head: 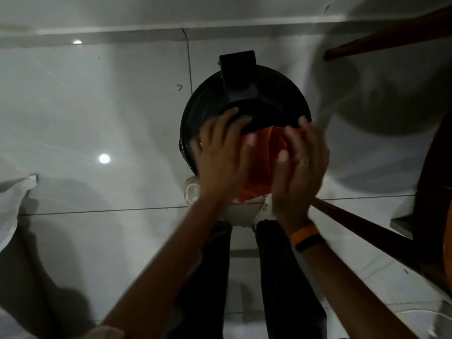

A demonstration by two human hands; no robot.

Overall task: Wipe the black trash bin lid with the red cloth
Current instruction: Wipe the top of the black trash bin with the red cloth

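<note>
A round black trash bin lid sits straight below me on the floor, with a black hinge block at its far side. Over the near half of the lid, the red cloth is stretched between both hands. My left hand grips the cloth's left edge with the thumb, fingers reaching out over the lid. My right hand holds the cloth's right edge; it wears a ring, and an orange and black band sits on the wrist. The near rim of the lid is hidden by hands and cloth.
Glossy white floor tiles surround the bin. Brown wooden chair legs cross at the right, another at the top right. A white cloth lies at the left edge. My white shoes and dark trouser legs stand just before the bin.
</note>
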